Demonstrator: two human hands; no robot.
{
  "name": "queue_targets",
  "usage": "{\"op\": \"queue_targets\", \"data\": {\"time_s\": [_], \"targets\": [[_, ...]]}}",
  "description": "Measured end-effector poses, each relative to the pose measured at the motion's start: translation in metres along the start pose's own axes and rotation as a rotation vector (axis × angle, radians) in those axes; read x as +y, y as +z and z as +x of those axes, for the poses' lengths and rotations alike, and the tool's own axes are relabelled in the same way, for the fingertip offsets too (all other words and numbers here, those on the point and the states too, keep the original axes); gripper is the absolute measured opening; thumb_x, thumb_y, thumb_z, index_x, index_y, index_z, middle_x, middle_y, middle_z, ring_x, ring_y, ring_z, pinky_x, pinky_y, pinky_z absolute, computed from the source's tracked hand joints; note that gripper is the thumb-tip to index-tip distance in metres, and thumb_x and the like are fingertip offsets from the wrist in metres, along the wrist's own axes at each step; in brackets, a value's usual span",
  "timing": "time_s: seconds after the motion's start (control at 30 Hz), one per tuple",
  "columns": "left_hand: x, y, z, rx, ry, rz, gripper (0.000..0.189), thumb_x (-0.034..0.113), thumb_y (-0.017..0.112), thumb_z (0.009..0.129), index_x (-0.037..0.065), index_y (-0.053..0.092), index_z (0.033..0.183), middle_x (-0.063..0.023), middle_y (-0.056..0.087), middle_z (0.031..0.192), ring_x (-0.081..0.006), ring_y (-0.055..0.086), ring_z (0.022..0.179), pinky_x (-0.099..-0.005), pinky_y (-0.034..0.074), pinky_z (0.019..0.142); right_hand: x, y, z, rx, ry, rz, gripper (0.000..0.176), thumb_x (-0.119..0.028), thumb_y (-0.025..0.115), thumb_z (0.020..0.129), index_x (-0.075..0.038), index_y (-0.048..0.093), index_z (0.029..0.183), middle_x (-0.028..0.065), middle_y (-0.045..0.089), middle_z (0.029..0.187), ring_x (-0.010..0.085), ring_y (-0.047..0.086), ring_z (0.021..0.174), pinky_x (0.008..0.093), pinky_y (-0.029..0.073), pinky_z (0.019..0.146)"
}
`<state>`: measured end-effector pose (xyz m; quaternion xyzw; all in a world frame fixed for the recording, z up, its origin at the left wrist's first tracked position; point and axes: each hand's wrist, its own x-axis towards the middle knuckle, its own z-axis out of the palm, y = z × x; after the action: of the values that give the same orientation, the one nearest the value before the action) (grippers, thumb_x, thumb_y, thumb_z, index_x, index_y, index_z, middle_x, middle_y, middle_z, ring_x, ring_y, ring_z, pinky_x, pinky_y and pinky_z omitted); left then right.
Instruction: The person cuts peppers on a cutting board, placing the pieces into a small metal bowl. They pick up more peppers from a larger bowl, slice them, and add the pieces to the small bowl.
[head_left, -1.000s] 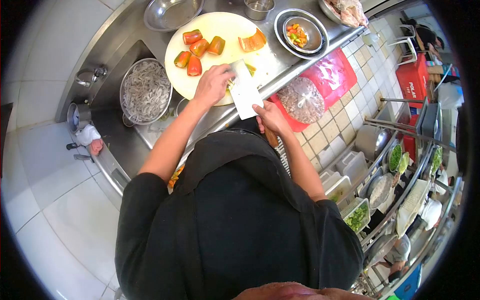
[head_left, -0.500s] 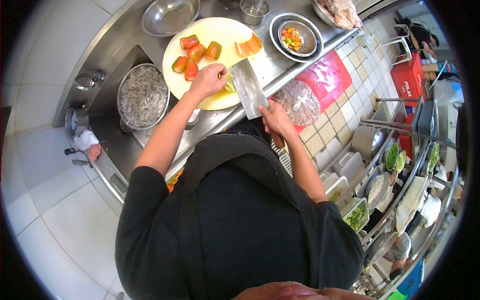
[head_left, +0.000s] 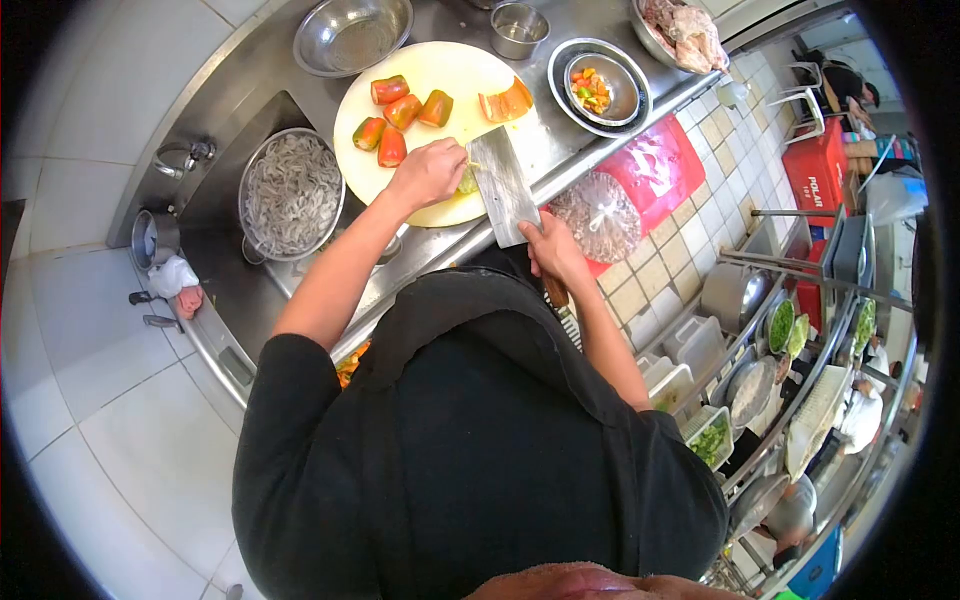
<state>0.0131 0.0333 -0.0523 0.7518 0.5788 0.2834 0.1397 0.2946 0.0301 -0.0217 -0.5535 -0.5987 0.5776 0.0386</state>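
Note:
A round cutting board (head_left: 352, 165) lies on the steel counter. Over its near part is my left hand (head_left: 431, 173), fingers pinched together on a small yellow-green piece (head_left: 468, 181). My right hand (head_left: 555, 248) is closed round the handle of a wide cleaver (head_left: 507, 187), whose blade lies beside the green piece, at the board's near right edge. Several red-green pepper pieces (head_left: 403, 111) sit at the back left of the board, and an orange-red pepper slice (head_left: 507, 101) rests at its right.
The sink at left holds a pot of greyish pieces (head_left: 291, 193). An empty steel bowl (head_left: 352, 36), a small steel pot (head_left: 519, 30), a bowl of diced pepper (head_left: 589, 91) and a bowl of raw meat (head_left: 683, 32) line the counter. Racks (head_left: 790, 262) stand at right.
The view has shifted slightly, moving the board and bowls a little right and down in the frame. Both hands keep their holds, with the blade still beside the green piece.

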Motion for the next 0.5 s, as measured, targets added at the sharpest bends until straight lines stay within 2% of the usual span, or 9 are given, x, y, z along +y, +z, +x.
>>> {"op": "queue_targets", "data": {"time_s": [0.03, 0.13, 0.2, 0.27, 0.33, 0.43, 0.5], "targets": [[0.010, -0.008, -0.003, 0.094, -0.011, -0.065, 0.016, 0.018, 0.067, 0.090, 0.002, 0.067, 0.091, -0.0159, 0.065, 0.090, -0.0357, 0.067, 0.083, -0.0470, 0.054, 0.075, 0.001, 0.000, 0.001, -0.001, -0.002, -0.006, 0.034, -0.029, 0.057, 0.106, 0.003, 0.059, 0.113, 0.0062, 0.059, 0.065, 0.0169, 0.059, 0.045, 0.0342, 0.048, 0.045], [0.044, -0.045, -0.029, 0.190, -0.147, -0.162, 0.017, 0.017, 0.066, 0.092, 0.000, 0.066, 0.088, -0.0177, 0.066, 0.087, -0.0375, 0.066, 0.081, -0.0470, 0.053, 0.075, 0.000, 0.000, 0.002, 0.001, -0.006, -0.001, 0.033, -0.028, 0.057, 0.105, 0.004, 0.060, 0.111, 0.0070, 0.059, 0.065, 0.0175, 0.060, 0.046, 0.0352, 0.049, 0.047], [0.049, -0.071, -0.071, -0.147, -0.338, -0.006, 0.017, 0.016, 0.069, 0.091, 0.000, 0.066, 0.085, -0.0190, 0.066, 0.086, -0.0396, 0.066, 0.080, -0.0480, 0.053, 0.076, -0.006, -0.002, -0.003, 0.008, -0.012, 0.018, 0.033, -0.026, 0.058, 0.104, 0.006, 0.061, 0.107, 0.0084, 0.059, 0.064, 0.0190, 0.061, 0.047, 0.0372, 0.050, 0.049], [0.039, -0.087, -0.126, -0.731, -0.490, 0.032, 0.020, 0.019, 0.071, 0.090, 0.000, 0.071, 0.090, -0.0215, 0.069, 0.092, -0.0406, 0.068, 0.086, -0.0486, 0.054, 0.080, -0.015, -0.004, -0.008, 0.009, -0.004, -0.001, 0.033, -0.027, 0.058, 0.104, 0.006, 0.061, 0.107, 0.0083, 0.059, 0.064, 0.0190, 0.060, 0.047, 0.0372, 0.050, 0.049], [0.024, -0.090, -0.188, -1.180, -0.543, 0.143, 0.028, 0.024, 0.071, 0.090, 0.002, 0.074, 0.107, -0.0223, 0.073, 0.101, -0.0394, 0.071, 0.095, -0.0472, 0.055, 0.085, -0.018, -0.003, -0.010, 0.023, -0.020, 0.003, 0.033, -0.027, 0.059, 0.104, 0.006, 0.062, 0.108, 0.0081, 0.059, 0.064, 0.0189, 0.060, 0.047, 0.0372, 0.050, 0.050], [0.039, -0.091, -0.168, -0.887, -0.613, 0.199, 0.045, 0.027, 0.072, 0.089, 0.002, 0.069, 0.126, -0.0227, 0.074, 0.107, -0.0381, 0.071, 0.103, -0.0448, 0.055, 0.091, -0.016, -0.003, -0.013, 0.065, -0.056, 0.032, 0.032, -0.026, 0.059, 0.104, 0.005, 0.063, 0.109, 0.0080, 0.060, 0.064, 0.0185, 0.060, 0.047, 0.0371, 0.050, 0.050], [0.041, -0.070, -0.109, -0.415, -0.692, -0.116, 0.055, 0.029, 0.072, 0.091, 0.001, 0.061, 0.136, -0.0224, 0.074, 0.108, -0.0317, 0.074, 0.097, -0.0426, 0.057, 0.088, -0.018, -0.004, -0.017, 0.097, -0.072, 0.052, 0.031, -0.026, 0.059, 0.104, 0.004, 0.064, 0.109, 0.0080, 0.060, 0.064, 0.0181, 0.060, 0.048, 0.0368, 0.050, 0.049]]}}
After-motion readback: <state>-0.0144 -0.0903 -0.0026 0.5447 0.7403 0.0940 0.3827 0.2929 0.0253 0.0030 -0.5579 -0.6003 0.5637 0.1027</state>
